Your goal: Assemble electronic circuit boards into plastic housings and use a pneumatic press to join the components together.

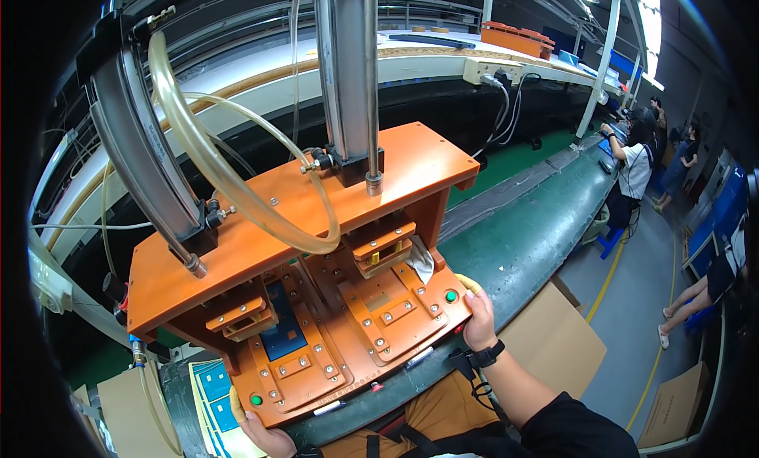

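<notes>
An orange pneumatic press [379, 161] with two upright cylinders stands in front of me. At its front left corner, beside a green button [256, 400], my left hand [267, 436] is closed on the base edge. My right hand [480, 325] grips the front right corner, near another green button [451, 297]. Yellow coverings show on fingers of both hands. A blue flat panel [283, 339] lies in the left fixture, partly hidden by the raised press head [237, 314]. The right fixture [381, 301] shows a bare recess under its own head [379, 244].
Blue sheets [213, 387] lie left of the press on the green bench [514, 256]. White cloth [421, 262] sits by the right fixture. Clear hoses [213, 153] loop over the top. Cardboard [553, 339] lies at right; people work farther off, including a seated person [635, 161].
</notes>
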The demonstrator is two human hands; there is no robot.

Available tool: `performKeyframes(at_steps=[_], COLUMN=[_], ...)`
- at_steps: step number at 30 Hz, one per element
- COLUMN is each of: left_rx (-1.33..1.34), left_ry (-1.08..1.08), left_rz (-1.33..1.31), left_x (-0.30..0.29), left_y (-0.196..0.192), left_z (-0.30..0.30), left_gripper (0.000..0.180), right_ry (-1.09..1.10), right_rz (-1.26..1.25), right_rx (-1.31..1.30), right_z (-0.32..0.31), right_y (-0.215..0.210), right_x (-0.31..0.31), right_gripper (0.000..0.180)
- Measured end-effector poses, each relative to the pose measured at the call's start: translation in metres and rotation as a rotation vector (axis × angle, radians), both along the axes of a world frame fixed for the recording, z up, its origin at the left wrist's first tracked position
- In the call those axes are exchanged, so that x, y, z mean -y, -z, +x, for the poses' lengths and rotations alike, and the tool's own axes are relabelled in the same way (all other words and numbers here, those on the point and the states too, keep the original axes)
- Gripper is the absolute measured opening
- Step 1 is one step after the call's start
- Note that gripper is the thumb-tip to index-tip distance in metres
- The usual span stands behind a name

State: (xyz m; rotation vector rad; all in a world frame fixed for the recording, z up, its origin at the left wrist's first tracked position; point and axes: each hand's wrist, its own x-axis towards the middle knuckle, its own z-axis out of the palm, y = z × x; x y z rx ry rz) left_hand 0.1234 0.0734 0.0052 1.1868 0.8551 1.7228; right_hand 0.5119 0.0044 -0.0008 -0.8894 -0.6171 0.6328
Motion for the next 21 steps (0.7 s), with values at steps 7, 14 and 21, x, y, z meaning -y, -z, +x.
performKeyframes(at_steps=[7, 14, 21], left_rx=[0.025, 0.063, 0.048], left_ry=[-0.007, -0.001, -0.007], left_rz=[-0.083, -0.074, -0.090], left_x=[0.0012, 0.0009, 0.0042], left_y=[0.0016, 0.0028, -0.0027], left_z=[-0.0008, 0.0012, -0.0011], left_gripper=[0.050, 0.049, 0.051], right_ry=[0.009, 0.018, 0.006], right_rz=[-0.021, -0.029, -0.017], right_rx=[0.026, 0.029, 0.022], right_z=[0.0018, 0.0021, 0.0003], right_y=[0.0028, 0.0041, 0.0023], right_x=[-0.0011, -0.0006, -0.0006], right_gripper=[0.045, 0.044, 0.042])
